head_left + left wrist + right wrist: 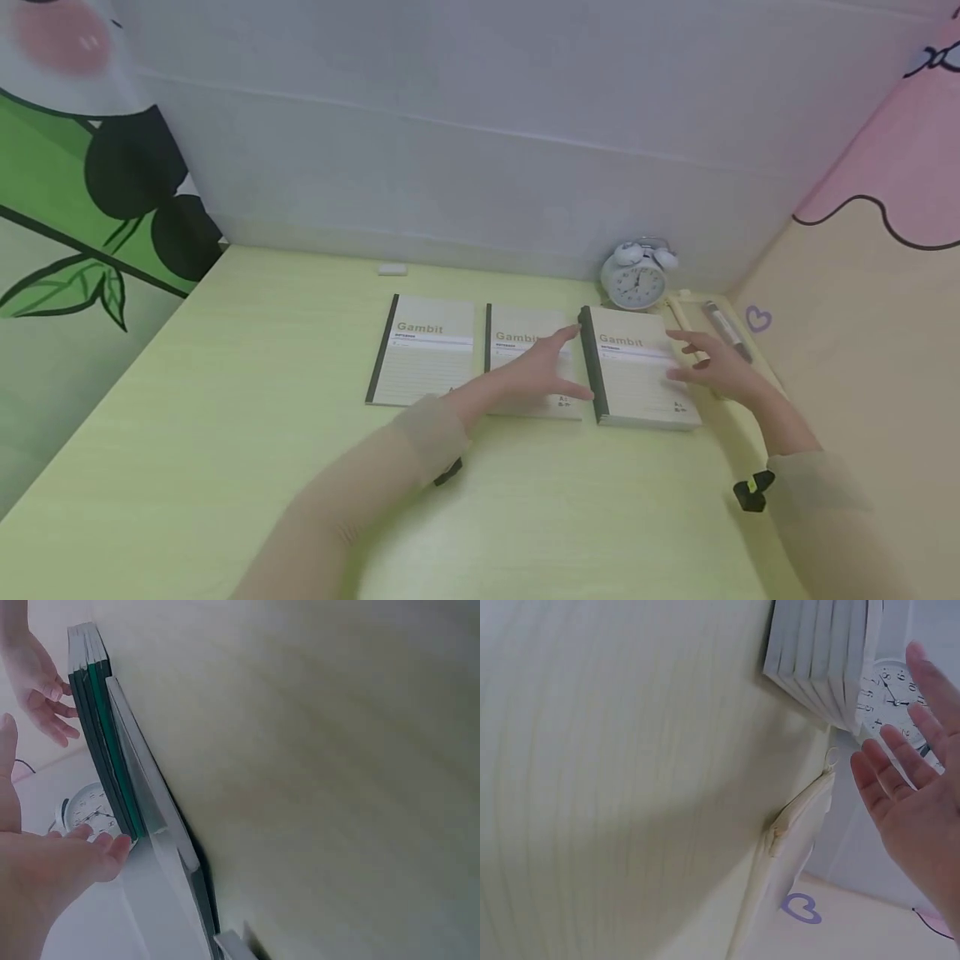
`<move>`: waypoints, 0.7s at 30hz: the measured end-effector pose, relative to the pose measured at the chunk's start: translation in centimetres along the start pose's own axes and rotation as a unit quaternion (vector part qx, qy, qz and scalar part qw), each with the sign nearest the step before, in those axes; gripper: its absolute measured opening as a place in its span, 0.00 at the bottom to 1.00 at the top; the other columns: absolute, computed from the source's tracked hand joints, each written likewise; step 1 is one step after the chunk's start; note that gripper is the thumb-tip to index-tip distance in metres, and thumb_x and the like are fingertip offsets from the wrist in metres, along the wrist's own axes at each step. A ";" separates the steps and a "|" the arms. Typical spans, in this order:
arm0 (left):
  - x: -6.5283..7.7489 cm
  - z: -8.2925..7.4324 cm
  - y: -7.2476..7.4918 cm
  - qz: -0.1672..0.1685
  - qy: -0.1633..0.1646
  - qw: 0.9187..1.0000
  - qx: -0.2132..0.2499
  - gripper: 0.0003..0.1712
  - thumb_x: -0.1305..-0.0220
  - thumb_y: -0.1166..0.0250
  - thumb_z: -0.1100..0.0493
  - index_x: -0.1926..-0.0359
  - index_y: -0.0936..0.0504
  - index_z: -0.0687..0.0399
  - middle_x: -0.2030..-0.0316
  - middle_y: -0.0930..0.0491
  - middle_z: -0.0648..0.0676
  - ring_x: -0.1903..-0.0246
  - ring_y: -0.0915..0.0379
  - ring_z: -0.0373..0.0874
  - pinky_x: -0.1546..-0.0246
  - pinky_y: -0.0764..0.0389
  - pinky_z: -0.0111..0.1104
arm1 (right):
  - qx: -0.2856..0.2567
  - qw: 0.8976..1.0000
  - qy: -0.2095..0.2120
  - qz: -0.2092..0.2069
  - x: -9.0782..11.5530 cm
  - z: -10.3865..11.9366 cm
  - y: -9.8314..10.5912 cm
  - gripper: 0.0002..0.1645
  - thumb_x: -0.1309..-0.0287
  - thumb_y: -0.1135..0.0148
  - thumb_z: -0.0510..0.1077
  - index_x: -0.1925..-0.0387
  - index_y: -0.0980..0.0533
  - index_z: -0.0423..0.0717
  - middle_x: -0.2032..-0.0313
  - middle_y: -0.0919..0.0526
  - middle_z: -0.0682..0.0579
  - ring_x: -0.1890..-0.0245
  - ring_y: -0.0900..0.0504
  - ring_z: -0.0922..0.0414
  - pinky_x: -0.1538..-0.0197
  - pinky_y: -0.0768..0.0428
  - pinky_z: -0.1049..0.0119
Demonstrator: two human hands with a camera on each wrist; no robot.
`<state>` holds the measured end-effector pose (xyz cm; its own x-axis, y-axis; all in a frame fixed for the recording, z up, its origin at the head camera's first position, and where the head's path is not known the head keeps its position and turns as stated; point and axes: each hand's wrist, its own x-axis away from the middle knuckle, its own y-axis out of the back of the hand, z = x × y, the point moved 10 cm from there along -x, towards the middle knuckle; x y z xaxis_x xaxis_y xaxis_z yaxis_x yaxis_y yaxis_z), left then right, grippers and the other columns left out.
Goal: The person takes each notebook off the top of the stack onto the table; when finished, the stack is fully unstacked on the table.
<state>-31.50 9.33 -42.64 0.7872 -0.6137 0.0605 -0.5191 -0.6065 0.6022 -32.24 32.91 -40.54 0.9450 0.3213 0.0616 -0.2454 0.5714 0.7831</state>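
The notebook stack (636, 371) is being flanked by the left hand (538, 371), beside its dark spine (592, 360), and the right hand (722, 364) opposite. Both are being held spread.

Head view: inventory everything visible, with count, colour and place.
Left notebook: 1, off-white, black-spined, leftmost
Middle notebook: 1, same, beside it
Notebook stack: 1 (several notebooks), same covers, rightmost
Alarm clock: 1, white, behind stack
Small block: 1, white, behind left notebook
Marker: 1, grey-white, far right
Unclear item: 1, cream, beside marker
Table: 1, yellow-green, beneath
Back wall: 1, grey, behind
Painted walls: 2, multicoloured, sides
Wrist cameras: 2, black, wrists
Sleeves: 2, beige, forearms
Left hand, right hand: 2, bare, flanking stack
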 end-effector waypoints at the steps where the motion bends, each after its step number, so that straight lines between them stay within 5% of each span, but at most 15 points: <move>1: -0.3 0.0 -0.2 0.003 0.001 1.000 0.004 0.64 0.55 0.27 0.39 0.26 0.60 0.38 0.27 0.54 0.45 0.28 0.55 0.47 0.32 0.46 0.43 | -0.004 1.000 0.001 0.001 -0.1 -0.3 -0.1 0.47 0.46 0.32 0.49 0.31 0.43 0.38 0.34 0.43 0.32 0.40 0.37 0.34 0.44 0.30 0.40; 11: -2.6 0.3 -2.8 0.036 -0.004 0.999 0.000 0.67 0.55 0.27 0.39 0.26 0.61 0.50 0.27 0.51 0.51 0.29 0.54 0.46 0.32 0.46 0.38 | -0.002 1.000 -0.019 0.008 0.0 -2.2 -1.0 0.44 0.47 0.32 0.50 0.34 0.38 0.36 0.41 0.33 0.31 0.43 0.31 0.35 0.44 0.28 0.44; 21: -2.8 0.2 -2.7 0.021 0.018 0.999 0.044 0.65 0.56 0.26 0.41 0.26 0.57 0.50 0.28 0.49 0.50 0.29 0.52 0.45 0.31 0.47 0.38 | 0.008 1.000 -0.018 -0.015 0.2 -2.2 -0.7 0.40 0.46 0.32 0.50 0.36 0.35 0.37 0.44 0.29 0.34 0.46 0.27 0.37 0.49 0.23 0.53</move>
<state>-32.35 12.59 -44.57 0.7744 -0.6223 0.1144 -0.5784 -0.6230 0.5266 -32.34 34.19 -42.47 0.9589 0.2772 0.0601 -0.2140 0.5680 0.7948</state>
